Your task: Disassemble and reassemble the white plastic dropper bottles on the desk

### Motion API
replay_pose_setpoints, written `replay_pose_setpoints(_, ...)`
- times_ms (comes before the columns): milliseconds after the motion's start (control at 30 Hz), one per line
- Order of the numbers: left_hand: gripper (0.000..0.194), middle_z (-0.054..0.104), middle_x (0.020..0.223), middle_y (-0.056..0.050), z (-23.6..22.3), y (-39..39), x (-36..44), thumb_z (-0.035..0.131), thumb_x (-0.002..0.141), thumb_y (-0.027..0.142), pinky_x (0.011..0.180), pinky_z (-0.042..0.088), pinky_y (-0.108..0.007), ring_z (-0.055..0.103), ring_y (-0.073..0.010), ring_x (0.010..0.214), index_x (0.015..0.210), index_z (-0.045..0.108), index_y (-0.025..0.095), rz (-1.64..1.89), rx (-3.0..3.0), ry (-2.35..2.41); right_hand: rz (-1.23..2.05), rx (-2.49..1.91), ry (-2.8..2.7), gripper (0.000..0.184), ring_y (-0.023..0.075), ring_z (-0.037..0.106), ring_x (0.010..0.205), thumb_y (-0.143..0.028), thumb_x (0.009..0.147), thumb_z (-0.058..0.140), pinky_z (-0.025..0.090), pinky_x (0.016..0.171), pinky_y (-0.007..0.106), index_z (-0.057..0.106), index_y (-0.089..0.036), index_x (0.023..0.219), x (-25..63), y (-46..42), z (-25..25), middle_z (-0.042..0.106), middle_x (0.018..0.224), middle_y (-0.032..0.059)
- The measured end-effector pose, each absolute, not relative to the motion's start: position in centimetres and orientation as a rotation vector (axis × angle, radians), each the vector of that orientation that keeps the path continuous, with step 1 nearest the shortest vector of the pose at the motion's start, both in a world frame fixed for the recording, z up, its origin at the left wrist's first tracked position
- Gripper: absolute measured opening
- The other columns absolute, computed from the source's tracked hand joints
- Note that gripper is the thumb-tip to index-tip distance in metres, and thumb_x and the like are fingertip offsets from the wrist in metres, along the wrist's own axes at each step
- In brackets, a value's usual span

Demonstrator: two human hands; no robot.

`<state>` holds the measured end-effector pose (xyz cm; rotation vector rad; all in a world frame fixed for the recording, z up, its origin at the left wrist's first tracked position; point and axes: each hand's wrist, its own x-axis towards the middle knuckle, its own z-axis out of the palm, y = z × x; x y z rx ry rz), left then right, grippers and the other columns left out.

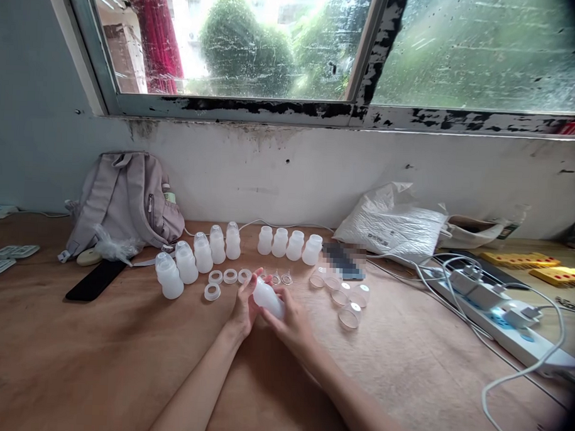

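Note:
Between my two hands a translucent white baby bottle (267, 298) lies tilted, its upper end toward the left. My left hand (244, 307) grips that upper end, and my right hand (291, 319) is wrapped round the lower body. Whether a ring or nipple sits under my left fingers is hidden. Just beyond my hands lie several white collar rings (230, 276) and clear bottle nipples (286, 278). Several capped bottles (186, 262) stand in a slanting row at the left. Open-topped bottles (280, 242) stand behind, and clear domed caps (349, 316) lie to the right.
A backpack (123, 197) and a black phone (96, 280) are at the left. Toward the back right lie a silvery plastic bag (391, 222) and a blurred dark object (345, 261). A power strip (510, 324) with loose white cables runs along the right side.

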<state>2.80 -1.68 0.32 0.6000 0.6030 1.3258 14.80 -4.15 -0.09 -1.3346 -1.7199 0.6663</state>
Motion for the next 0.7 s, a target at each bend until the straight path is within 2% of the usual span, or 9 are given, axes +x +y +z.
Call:
replay_pose_setpoints(67,0.044,0.064,0.092,-0.008,0.2,-1.7,2.9,0.061,0.069,0.044,0.068,0.045,-0.027,0.061,-0.0173,0.075,0.105,0.055,0.018,1.312,0.58,0.647,0.419,-1.363,-1.837,0.035,0.0213,0.058,0.076,-0.035,0.068,0.057,0.043,0.062,0.03,0.048,-0.022,0.099,14.5,-4.5,-0.5,0.06,0.092,0.0054)
replay_pose_setpoints(167,0.033,0.065,0.082,-0.007,-0.3,-1.5,3.0,0.066,0.064,0.038,0.064,0.045,-0.026,0.06,-0.0167,0.069,0.086,0.061,0.014,1.327,0.568,0.746,0.356,-1.364,-1.923,0.033,0.0212,0.059,0.075,-0.033,0.07,0.055,0.043,0.06,0.029,0.045,-0.022,0.1,14.2,-4.9,-0.8,0.061,0.09,0.0057)
replay_pose_setpoints(267,0.022,0.063,0.068,-0.004,-0.8,-1.5,3.1,0.066,0.059,0.032,0.056,0.043,-0.024,0.057,-0.0141,0.057,0.066,0.06,0.012,1.355,0.555,0.83,0.497,-1.317,-1.911,0.029,0.019,0.059,0.071,-0.035,0.073,0.053,0.043,0.06,0.027,0.044,-0.022,0.097,13.8,-5.3,-0.5,0.061,0.085,0.0038)
replay_pose_setpoints(333,0.018,0.061,0.063,-0.002,-1.0,-1.6,3.1,0.064,0.057,0.029,0.052,0.041,-0.023,0.055,-0.0127,0.053,0.061,0.058,0.012,1.368,0.552,0.843,0.618,-1.295,-1.865,0.026,0.0175,0.058,0.067,-0.037,0.074,0.053,0.042,0.059,0.027,0.044,-0.021,0.093,13.6,-5.4,-0.3,0.061,0.08,0.0025)
replay_pose_setpoints(700,0.01,0.06,0.062,-0.001,-0.2,-1.9,2.8,0.057,0.056,0.022,0.059,0.042,-0.027,0.055,-0.0144,0.056,0.062,0.051,0.016,1.404,0.57,0.756,1.201,-1.212,-1.552,0.031,0.0142,0.053,0.064,-0.047,0.07,0.057,0.04,0.053,0.024,0.048,-0.019,0.08,13.7,-4.8,-0.1,0.056,0.074,0.0)
